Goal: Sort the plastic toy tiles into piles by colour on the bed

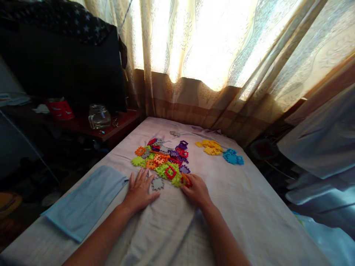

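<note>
A mixed pile of notched plastic pieces, with green pieces [165,170], orange pieces [161,159] and purple pieces [183,144] among them, lies mid-table. My left hand [139,192] rests flat with fingers spread at the pile's near left edge, beside a grey piece [158,183]. At the near right edge, my right hand [197,189] has its fingers closed round an orange piece [185,180], with red showing next to it. Yellow pieces [212,147] and blue pieces [232,157] form separate groups at the back right. One grey piece [174,133] lies alone behind the pile.
A light blue cloth [85,203] lies on the left of the sheet-covered table [172,236]. Beyond it, a side table [107,135] holds a glass jar [99,116], a red container [61,109] and a dark screen [69,70]. Curtains [188,96] hang behind.
</note>
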`<state>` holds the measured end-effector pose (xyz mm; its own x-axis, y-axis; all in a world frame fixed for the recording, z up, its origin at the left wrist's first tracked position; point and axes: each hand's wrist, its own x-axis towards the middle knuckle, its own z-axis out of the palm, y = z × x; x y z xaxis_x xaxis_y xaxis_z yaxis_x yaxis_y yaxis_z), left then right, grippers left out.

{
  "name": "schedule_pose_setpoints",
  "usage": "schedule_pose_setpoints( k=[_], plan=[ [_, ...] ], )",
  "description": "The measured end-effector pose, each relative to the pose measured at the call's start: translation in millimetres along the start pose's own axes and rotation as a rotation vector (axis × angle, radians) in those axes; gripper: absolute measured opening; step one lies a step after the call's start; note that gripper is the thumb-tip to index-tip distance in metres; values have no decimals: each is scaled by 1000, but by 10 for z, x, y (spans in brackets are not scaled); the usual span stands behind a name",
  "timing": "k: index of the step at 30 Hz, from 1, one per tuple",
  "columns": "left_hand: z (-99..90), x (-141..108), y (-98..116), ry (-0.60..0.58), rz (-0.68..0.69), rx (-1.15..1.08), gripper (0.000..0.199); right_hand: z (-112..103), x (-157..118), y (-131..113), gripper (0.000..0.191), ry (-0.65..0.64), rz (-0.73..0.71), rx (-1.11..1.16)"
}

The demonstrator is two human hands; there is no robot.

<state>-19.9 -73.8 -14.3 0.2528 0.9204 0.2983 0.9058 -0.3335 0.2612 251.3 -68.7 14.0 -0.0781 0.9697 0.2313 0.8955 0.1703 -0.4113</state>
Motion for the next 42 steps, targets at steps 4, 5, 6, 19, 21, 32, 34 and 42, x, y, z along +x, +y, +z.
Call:
schedule_pose_setpoints(
  k=[4,5,6,19,21,32,34,42],
  plan=[
    [-98,13,71,-41,3,-18,49,188,8,4,31,124,-127,150],
    [-113,20,81,-46,3,-19,50,225,14,26,29,150,-154,183],
    [-121,24,86,-44,3,-19,50,256,17,50,28,177,-172,209],
    [49,0,-23,92,-10,13,58,246,19,154,30,419,-50,423],
    [46,6,-34,92,-6,15,59,200,49,274,33,490,24,424],
    [5,47,-65,136,18,22,57,-62,-82,970,51,556,481,443],
    [1,47,-72,139,30,24,55,-79,-141,995,52,521,431,458],
    [11,43,-89,121,46,48,52,-63,-171,979,43,514,340,354]
  ],
)
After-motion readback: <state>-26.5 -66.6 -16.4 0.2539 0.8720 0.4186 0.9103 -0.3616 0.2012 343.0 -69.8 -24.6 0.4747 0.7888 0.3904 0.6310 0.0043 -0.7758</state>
